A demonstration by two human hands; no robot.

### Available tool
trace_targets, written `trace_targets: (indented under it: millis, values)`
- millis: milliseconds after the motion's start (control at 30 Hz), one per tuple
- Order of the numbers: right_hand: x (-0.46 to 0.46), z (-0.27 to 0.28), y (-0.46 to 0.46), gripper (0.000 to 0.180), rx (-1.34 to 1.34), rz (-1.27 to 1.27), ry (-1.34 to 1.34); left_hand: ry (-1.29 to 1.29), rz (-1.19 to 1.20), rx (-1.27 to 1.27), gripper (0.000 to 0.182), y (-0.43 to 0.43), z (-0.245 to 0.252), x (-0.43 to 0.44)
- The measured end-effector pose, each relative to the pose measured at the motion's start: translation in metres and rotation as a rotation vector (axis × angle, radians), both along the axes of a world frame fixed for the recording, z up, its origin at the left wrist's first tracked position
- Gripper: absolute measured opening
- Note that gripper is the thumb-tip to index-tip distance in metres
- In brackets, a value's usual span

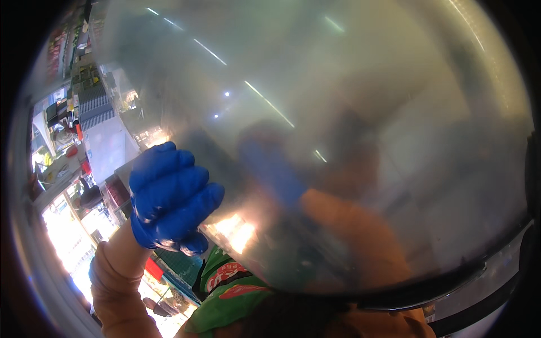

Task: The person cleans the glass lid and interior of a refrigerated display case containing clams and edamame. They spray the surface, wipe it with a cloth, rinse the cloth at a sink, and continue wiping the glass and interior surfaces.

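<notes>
A large, hazy translucent sheet or pane (346,76) fills most of the view, close to the camera. Streaks and spots of light show on it. At its left edge is my left hand (171,198) in a blue glove, fingers curled tightly, apparently gripping that edge. My right hand (270,169) appears only as a blurred blue shape through the haze, and an orange-brown sleeve leads to it. Its fingers cannot be made out. A green apron (232,295) with red printed patches covers my front below the hands.
Shop shelves with goods (76,46) curve along the far left. Near them stand a stack of grey slatted pieces (96,105) and a pale flat surface (105,148). Brightly lit display cases (69,236) lie at lower left. A dark curved rim (422,287) borders the hazy sheet at lower right.
</notes>
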State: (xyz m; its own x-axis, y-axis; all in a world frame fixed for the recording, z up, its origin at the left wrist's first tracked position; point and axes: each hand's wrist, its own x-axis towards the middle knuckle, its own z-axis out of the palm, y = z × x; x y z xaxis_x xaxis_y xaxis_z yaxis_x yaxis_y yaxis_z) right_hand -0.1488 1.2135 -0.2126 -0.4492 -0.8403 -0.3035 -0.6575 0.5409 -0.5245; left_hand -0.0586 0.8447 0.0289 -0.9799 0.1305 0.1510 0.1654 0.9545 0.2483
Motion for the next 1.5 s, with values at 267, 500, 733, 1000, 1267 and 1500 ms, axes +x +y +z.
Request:
trace_targets:
  millis: [267, 500, 733, 1000, 1267, 1500]
  values:
    - [0.031, 0.007, -0.041, 0.068, -0.124, -0.057, -0.007, 0.059, 0.110, -0.062, 0.051, -0.003, 0.003, -0.013]
    - [0.036, -0.023, -0.142, 0.067, -0.303, -0.095, 0.057, 0.129, 0.079, -0.007, 0.049, -0.009, -0.002, -0.025]
    - [0.024, -0.028, 0.006, 0.086, -0.184, -0.473, 0.180, 0.135, 0.034, 0.041, 0.045, -0.015, -0.003, -0.013]
    - [0.047, -0.003, 0.160, 0.088, 0.329, -1.042, 0.255, 0.184, 0.000, 0.044, 0.040, -0.004, -0.001, 0.001]
    - [0.201, 0.000, 0.109, 0.057, 0.252, -1.312, 0.193, 0.233, -0.014, 0.115, 0.035, 0.011, 0.003, -0.005]
    - [0.049, 0.093, 0.138, 0.059, -0.262, -1.176, 0.537, 0.201, -0.005, 0.104, 0.036, 0.016, 0.014, -0.006]
